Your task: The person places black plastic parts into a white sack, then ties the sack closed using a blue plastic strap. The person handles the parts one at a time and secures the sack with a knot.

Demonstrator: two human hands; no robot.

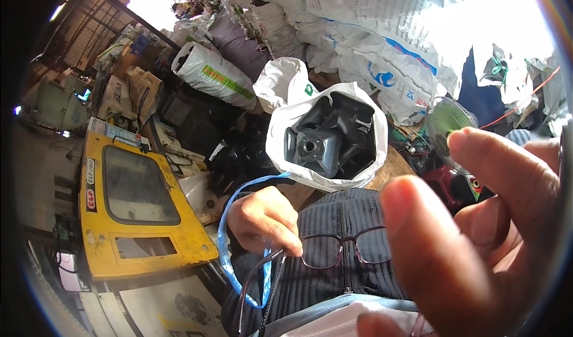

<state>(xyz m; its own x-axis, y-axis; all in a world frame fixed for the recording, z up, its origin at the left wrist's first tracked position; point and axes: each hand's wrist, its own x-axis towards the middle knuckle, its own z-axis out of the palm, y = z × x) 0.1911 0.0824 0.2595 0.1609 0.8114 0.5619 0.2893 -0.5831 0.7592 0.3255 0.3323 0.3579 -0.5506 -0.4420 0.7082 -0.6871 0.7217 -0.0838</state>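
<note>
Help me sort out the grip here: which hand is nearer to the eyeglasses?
Left. The left hand holds the eyeglasses at one end of the frame; the right hand is raised close to the camera, off them.

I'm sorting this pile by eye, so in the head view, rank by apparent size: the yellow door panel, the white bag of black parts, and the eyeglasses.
1. Yellow door panel, largest.
2. White bag of black parts.
3. Eyeglasses, smallest, though nearest the camera, held by the left hand.

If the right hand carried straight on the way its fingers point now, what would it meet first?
The right hand is raised close to the camera, its fingers pointing up and left. Depth is unclear, but the white sack holding dark plastic parts lies first in that line.
</note>
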